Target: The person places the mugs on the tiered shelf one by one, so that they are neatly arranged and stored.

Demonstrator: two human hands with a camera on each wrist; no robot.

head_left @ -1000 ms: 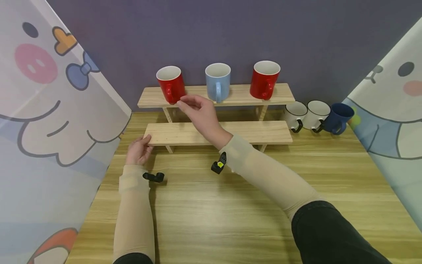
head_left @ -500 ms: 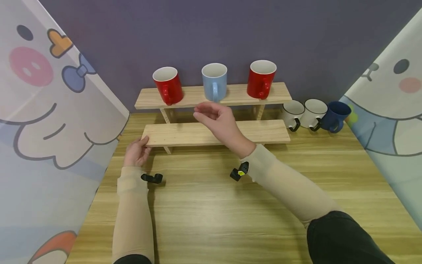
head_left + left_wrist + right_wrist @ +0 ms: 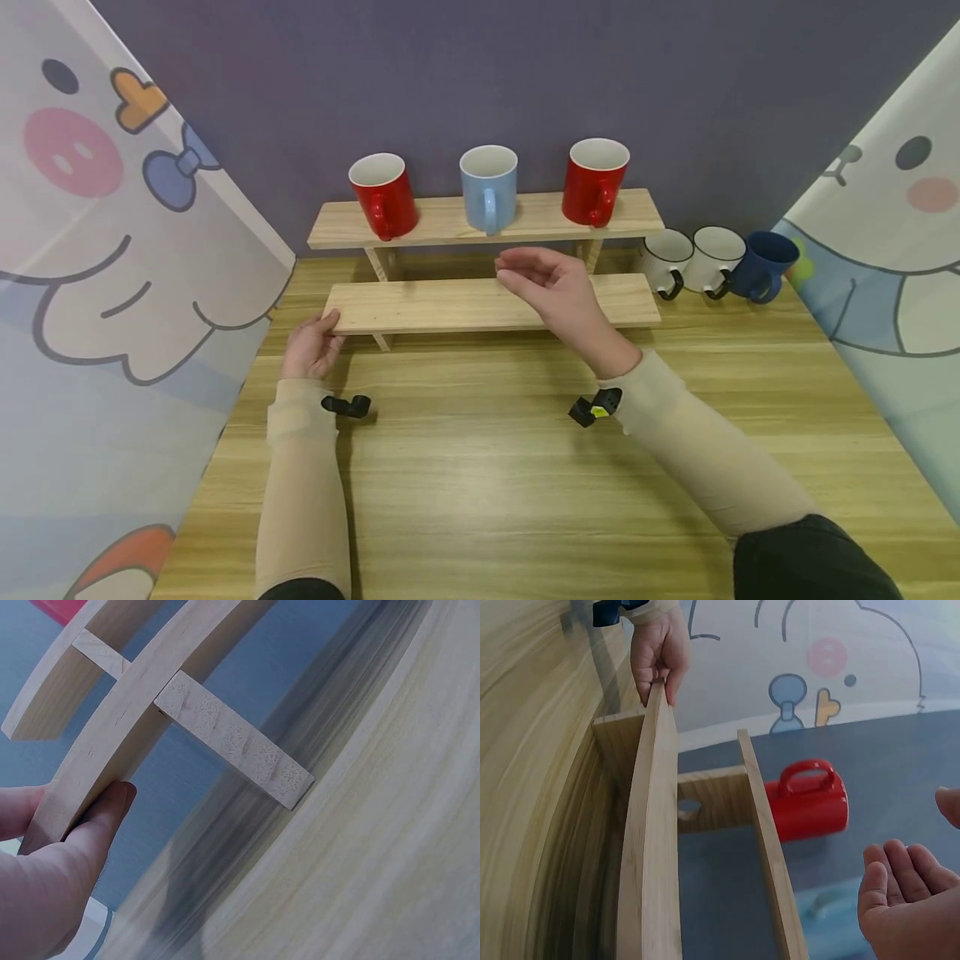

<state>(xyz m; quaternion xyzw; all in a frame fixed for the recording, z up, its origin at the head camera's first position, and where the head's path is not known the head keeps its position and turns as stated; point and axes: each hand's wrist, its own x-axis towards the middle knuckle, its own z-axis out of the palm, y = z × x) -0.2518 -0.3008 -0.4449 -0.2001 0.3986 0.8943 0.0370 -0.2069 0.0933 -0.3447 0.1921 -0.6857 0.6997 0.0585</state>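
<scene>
My left hand (image 3: pixel 309 348) pinches the left end of the lower board of a two-tier wooden shelf (image 3: pixel 420 305). In the left wrist view, the thumb and fingers (image 3: pixel 96 825) lie on opposite faces of that board. Over the right half of the lower board hovers my right hand (image 3: pixel 558 296), its fingers loosely bent and nothing in them. On the upper board stand a red mug (image 3: pixel 390 204) at left, a light blue mug (image 3: pixel 480 192) in the middle and another red mug (image 3: pixel 588 193) at right, handles toward me.
To the right of the shelf, a white mug with a black handle (image 3: pixel 662 262), a second white mug (image 3: pixel 712 260) and a dark blue mug (image 3: pixel 761 271) stand on the wooden table (image 3: pixel 465 467). A dark wall (image 3: pixel 480 75) rises behind, with cartoon-printed panels on both sides.
My right hand has moved right and toward me, away from the left red mug, to over the right part of the lower board. The left hand keeps its grip.
</scene>
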